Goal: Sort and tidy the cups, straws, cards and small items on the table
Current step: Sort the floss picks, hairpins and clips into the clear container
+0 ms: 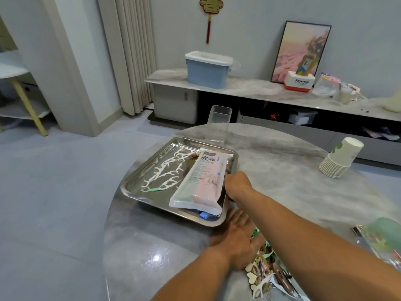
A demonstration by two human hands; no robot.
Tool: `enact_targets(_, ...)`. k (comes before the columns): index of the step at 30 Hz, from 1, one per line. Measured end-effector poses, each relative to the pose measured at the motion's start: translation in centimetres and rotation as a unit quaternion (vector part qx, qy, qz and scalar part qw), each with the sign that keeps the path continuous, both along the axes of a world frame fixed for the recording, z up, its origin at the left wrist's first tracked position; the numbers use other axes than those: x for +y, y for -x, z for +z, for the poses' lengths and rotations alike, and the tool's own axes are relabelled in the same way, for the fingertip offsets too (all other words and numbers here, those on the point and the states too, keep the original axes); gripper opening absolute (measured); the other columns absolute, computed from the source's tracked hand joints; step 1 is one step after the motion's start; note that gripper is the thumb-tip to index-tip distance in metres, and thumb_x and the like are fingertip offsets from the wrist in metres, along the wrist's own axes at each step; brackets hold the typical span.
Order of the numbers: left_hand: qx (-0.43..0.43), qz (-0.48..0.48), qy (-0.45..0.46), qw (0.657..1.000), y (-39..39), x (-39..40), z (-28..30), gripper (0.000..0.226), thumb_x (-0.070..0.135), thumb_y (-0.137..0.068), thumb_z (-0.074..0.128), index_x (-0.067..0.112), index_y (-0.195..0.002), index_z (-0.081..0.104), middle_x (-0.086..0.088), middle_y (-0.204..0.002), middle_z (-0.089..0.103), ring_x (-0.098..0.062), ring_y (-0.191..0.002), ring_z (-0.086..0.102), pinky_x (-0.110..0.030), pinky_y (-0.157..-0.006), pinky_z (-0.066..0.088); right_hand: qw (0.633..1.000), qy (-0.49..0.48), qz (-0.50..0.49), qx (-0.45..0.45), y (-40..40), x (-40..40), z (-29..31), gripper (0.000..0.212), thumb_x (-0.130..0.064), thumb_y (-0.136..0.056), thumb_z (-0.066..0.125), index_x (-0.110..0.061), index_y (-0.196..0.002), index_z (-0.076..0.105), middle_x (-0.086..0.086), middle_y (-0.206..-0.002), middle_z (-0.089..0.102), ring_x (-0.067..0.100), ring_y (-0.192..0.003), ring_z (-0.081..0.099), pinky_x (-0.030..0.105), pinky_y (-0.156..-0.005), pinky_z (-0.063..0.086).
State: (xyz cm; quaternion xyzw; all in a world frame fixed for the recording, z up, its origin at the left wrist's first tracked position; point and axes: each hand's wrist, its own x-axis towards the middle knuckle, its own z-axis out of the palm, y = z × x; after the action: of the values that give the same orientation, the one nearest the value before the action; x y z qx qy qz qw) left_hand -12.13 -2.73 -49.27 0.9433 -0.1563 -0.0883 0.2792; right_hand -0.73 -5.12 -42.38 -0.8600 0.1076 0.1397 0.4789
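Right hand [236,186] is reaching toward 11 o'clock on an extended bare forearm, fingers curling out of sight. Left hand [235,240] is lying palm-down at 12 o'clock, fingers straight and spread, beneath the right forearm.

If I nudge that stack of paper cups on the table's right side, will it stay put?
Probably not. The stack of paper cups already leans, with its top tilted away from the base, so it looks apt to tip. Thin paper suggests it is light and would slide easily on the glossy table.
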Motion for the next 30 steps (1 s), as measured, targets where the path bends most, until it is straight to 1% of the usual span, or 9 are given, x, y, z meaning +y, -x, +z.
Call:
enact_targets(5, -0.014, -0.008, -0.058, 0.998, 0.2, 0.2, 0.5, 0.08, 0.062, -0.094, 0.005, 0.022, -0.162, 0.0, 0.0, -0.17, -0.006, -0.014, -0.154, -0.015, -0.035, -0.122, -0.016, 0.999, 0.026, 0.018, -0.01, 0.6, 0.0, -1.7, 0.018, -0.022, -0.098, 0.051, -0.016, -0.082, 0.054, 0.003, -0.079, 0.06, 0.018, -0.069, 0.057, 0.026, -0.05, 0.039)
enact_targets(9, -0.048, -0.016, -0.098, 0.994, 0.1, 0.1, 0.0, 0.068, 0.052, -0.102, 0.018, 0.021, -0.162, 0.009, -0.002, -0.17, 0.003, -0.019, -0.156, -0.005, -0.041, -0.125, -0.007, 0.999, 0.022, 0.038, -0.001, 0.4, 0.4, -2.6, 0.026, -0.032, -0.098, 0.054, -0.009, -0.11, 0.058, 0.007, -0.094, 0.066, 0.023, -0.082, 0.064, 0.031, -0.063, 0.05)
enact_targets(12, -0.066, -0.018, -0.148, 0.987, 0.0, 0.0, -0.9, 0.062, 0.043, -0.103, 0.027, 0.016, -0.159, 0.021, -0.006, -0.168, 0.014, -0.025, -0.155, 0.006, -0.042, -0.125, -0.002, 0.997, 0.058, 0.056, 0.0, 0.2, 1.0, -2.8, 0.032, -0.033, -0.099, 0.053, -0.006, -0.116, 0.057, 0.011, -0.108, 0.066, 0.027, -0.092, 0.064, 0.033, -0.072, 0.049)
enact_targets(15, -0.085, -0.017, -0.142, 0.986, -0.5, 0.2, -1.5, 0.058, 0.045, -0.102, 0.025, 0.021, -0.154, 0.028, -0.004, -0.163, 0.026, -0.025, -0.153, 0.016, -0.043, -0.124, 0.01, 0.99, 0.113, 0.088, -0.015, 0.3, 0.6, -2.9, 0.023, -0.032, -0.098, 0.053, -0.011, -0.089, 0.058, 0.005, -0.094, 0.062, 0.021, -0.076, 0.059, 0.029, -0.062, 0.043)
enact_targets(18, -0.104, 0.0, -0.058, 0.993, -0.7, 0.2, -1.0, 0.066, 0.051, -0.097, 0.016, 0.023, -0.156, 0.027, 0.002, -0.163, 0.027, -0.019, -0.154, 0.015, -0.041, -0.125, 0.006, 0.98, 0.15, 0.111, -0.063, 0.8, -1.3, -2.0, 0.032, -0.032, -0.098, 0.05, -0.015, -0.07, 0.053, -0.002, -0.074, 0.056, 0.018, -0.068, 0.055, 0.028, -0.055, 0.037)
enact_targets(21, -0.11, 0.023, 0.025, 0.993, -0.8, 0.0, -0.7, 0.064, 0.054, -0.1, 0.02, 0.024, -0.157, 0.028, 0.003, -0.162, 0.031, -0.016, -0.151, 0.021, -0.033, -0.124, 0.009, 0.97, 0.15, 0.107, -0.157, 1.7, -5.9, -0.5, 0.049, -0.04, -0.103, 0.045, -0.011, -0.064, 0.054, 0.005, -0.065, 0.058, 0.024, -0.065, 0.055, 0.035, -0.061, 0.042)
enact_targets(24, -0.058, 0.036, 0.012, 0.998, -1.1, 0.0, -0.7, 0.065, 0.058, -0.103, 0.018, 0.03, -0.162, 0.013, 0.005, -0.169, 0.013, -0.009, -0.155, 0.006, -0.032, -0.126, 0.0, 0.972, 0.118, 0.089, -0.182, 2.9, -11.9, -0.3, 0.057, -0.044, -0.106, 0.04, 0.002, -0.098, 0.071, 0.02, -0.099, 0.073, 0.034, -0.095, 0.067, 0.046, -0.086, 0.054)
enact_targets(27, -0.043, 0.029, -0.011, 0.999, -1.2, -0.6, -0.6, 0.067, 0.06, -0.103, 0.015, 0.031, -0.162, 0.005, 0.007, -0.17, 0.004, -0.007, -0.154, -0.002, -0.032, -0.125, -0.005, 0.975, 0.12, 0.125, -0.138, 4.5, -16.9, -1.3, 0.05, -0.042, -0.108, 0.032, -0.015, -0.136, 0.064, 0.007, -0.143, 0.06, 0.022, -0.132, 0.053, 0.04, -0.113, 0.04)
enact_targets(30, -0.045, 0.027, -0.021, 0.998, -1.4, -0.7, -0.5, 0.067, 0.062, -0.102, 0.012, 0.032, -0.162, 0.004, 0.009, -0.169, 0.003, -0.004, -0.153, -0.004, -0.028, -0.123, -0.009, 0.968, 0.146, 0.174, -0.107, 5.5, -18.7, -2.8, 0.053, -0.046, -0.11, 0.024, -0.022, -0.15, 0.047, 0.0, -0.159, 0.041, 0.013, -0.145, 0.034, 0.031, -0.121, 0.022)
